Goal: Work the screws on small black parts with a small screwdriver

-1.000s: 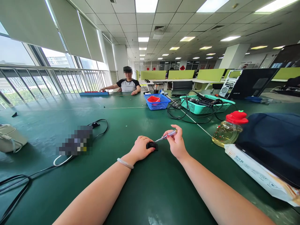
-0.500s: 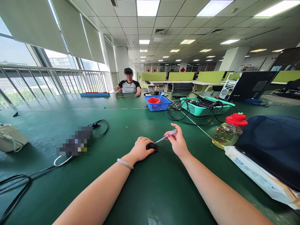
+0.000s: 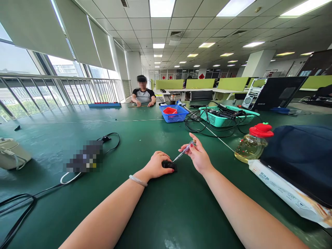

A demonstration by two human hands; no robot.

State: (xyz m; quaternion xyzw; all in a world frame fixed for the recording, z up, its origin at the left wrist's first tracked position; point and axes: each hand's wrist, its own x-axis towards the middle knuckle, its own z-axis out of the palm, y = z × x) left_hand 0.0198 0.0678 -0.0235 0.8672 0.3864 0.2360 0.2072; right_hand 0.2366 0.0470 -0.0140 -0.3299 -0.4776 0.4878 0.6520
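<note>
My left hand (image 3: 158, 165) grips a small black block-shaped part (image 3: 168, 165) against the green table, thumb along its near side and fingers over its far side. Part of the block is hidden under that hand. In my right hand (image 3: 198, 155) is a screwdriver (image 3: 184, 151) with a clear handle, held between thumb and fingers with the index finger raised. Its metal shaft slants down to the left, and the tip meets or nearly meets the top of the block; I cannot tell which.
Beyond my hands stand a blue basket (image 3: 173, 117) with a red tray and a green basket (image 3: 220, 121) full of black cables. A red-lidded bottle (image 3: 252, 145), a white packet (image 3: 285, 190) and a dark bag (image 3: 301, 155) lie right. A person (image 3: 143, 93) sits across the table (image 3: 129, 133).
The screwdriver has tilted more steeply, and the fingers of my right hand have shifted on its handle. My left hand keeps its hold. Across the table, the person's hands have moved closer together.
</note>
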